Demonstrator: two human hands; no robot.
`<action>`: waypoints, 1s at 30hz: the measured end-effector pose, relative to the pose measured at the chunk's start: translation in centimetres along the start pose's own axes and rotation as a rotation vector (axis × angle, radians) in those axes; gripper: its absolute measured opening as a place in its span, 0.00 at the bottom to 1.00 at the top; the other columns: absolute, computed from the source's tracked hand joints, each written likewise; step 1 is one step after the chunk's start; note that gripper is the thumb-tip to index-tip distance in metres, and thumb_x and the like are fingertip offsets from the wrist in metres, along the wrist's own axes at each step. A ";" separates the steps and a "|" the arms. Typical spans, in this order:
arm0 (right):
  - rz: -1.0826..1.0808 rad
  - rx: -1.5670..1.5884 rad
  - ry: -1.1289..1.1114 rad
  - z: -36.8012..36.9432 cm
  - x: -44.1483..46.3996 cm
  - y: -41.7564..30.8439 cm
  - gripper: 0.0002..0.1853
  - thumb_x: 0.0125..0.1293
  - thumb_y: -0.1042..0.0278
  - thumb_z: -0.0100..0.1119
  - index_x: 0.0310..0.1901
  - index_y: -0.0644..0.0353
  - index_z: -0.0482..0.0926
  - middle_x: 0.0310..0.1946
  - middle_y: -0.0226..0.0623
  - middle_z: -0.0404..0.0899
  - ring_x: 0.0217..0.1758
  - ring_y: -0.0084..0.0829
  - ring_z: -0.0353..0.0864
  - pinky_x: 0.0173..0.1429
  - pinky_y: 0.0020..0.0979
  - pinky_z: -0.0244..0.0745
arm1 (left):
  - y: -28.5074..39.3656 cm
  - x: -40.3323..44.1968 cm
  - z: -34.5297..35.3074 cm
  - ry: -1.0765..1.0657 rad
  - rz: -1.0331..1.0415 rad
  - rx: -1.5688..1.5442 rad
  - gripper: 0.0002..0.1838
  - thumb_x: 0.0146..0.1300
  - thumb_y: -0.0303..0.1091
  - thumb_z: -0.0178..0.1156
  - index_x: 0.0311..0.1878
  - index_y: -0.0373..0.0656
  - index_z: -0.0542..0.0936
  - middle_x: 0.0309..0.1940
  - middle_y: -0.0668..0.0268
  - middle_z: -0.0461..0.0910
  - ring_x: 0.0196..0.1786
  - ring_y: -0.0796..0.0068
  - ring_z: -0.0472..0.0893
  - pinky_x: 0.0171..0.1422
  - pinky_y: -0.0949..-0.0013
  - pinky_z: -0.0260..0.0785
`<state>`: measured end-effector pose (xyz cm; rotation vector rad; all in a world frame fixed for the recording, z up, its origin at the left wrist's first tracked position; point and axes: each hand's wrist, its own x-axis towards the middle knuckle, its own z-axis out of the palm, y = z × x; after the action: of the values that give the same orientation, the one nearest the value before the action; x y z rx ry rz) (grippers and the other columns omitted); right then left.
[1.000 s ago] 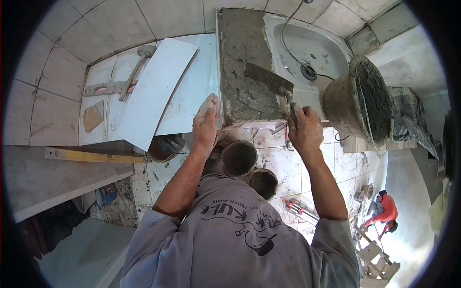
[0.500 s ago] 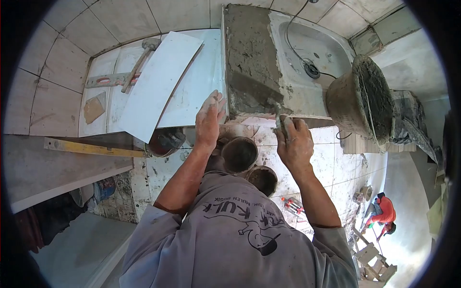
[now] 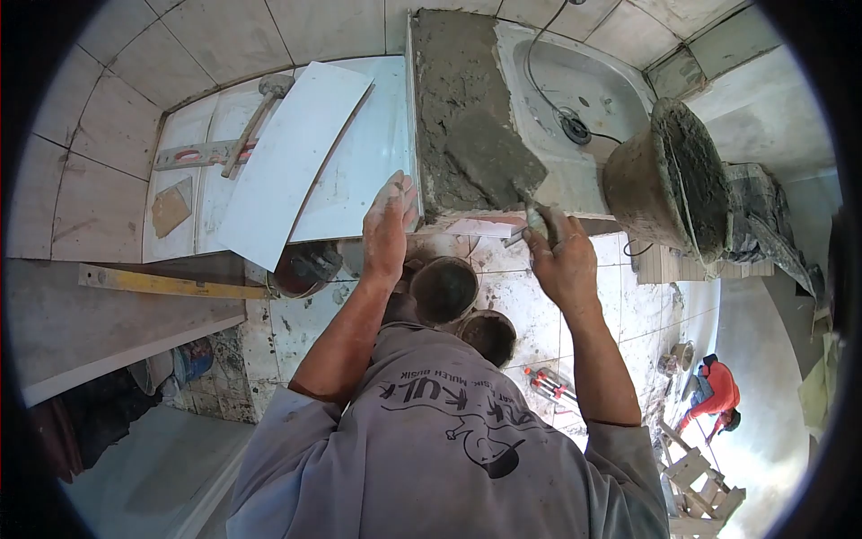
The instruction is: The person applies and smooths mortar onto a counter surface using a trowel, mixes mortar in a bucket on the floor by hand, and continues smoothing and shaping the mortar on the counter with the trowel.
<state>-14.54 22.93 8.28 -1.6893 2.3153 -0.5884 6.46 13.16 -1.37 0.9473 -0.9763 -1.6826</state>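
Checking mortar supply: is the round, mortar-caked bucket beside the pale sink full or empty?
Appears full: grey mortar spans the mouth of the bucket; depth hidden.

The mortar [image 3: 456,67] and trowel [image 3: 496,160] are dull grey; the shirt [image 3: 404,476] grey with black lettering, the panel [image 3: 301,157] white, the level [image 3: 171,281] yellow, another person's top [image 3: 721,388] red.

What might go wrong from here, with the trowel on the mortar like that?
The trowel in the right hand lies near the front edge of the mortar, so a stroke might push some over the edge.
The sink borders the mortar, so loose bits may drop in.
The loose panel juts past the counter's front edge; a bump from the left arm could shift it.
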 end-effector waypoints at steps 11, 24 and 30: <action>0.011 -0.165 -0.372 0.1 -0.1 -2.4 0.18 0.70 0.59 0.49 0.48 0.69 0.71 0.36 0.59 0.80 0.44 0.54 0.80 0.50 0.49 0.74 | 0.2 0.8 -0.1 0.055 -0.047 -0.006 0.36 0.75 0.54 0.40 0.72 0.31 0.54 0.70 0.45 0.59 0.72 0.54 0.62 0.75 0.55 0.53; 0.074 0.011 -0.286 -0.5 -0.7 -0.3 0.17 0.70 0.58 0.50 0.44 0.66 0.72 0.32 0.61 0.78 0.40 0.59 0.79 0.46 0.52 0.73 | 0.3 1.2 -0.6 0.067 -0.069 0.026 0.34 0.75 0.52 0.38 0.72 0.32 0.56 0.70 0.48 0.61 0.70 0.54 0.66 0.74 0.53 0.53; -0.061 -0.261 -0.354 -1.2 2.0 0.6 0.16 0.68 0.56 0.52 0.46 0.61 0.71 0.40 0.55 0.77 0.40 0.56 0.80 0.45 0.51 0.76 | 0.8 1.6 -1.4 0.104 -0.091 0.029 0.33 0.75 0.51 0.41 0.71 0.33 0.58 0.68 0.48 0.63 0.67 0.55 0.70 0.73 0.53 0.56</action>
<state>-16.17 21.45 9.23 -1.8052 2.1593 0.0126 7.60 11.19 -1.45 1.1015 -0.9026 -1.6802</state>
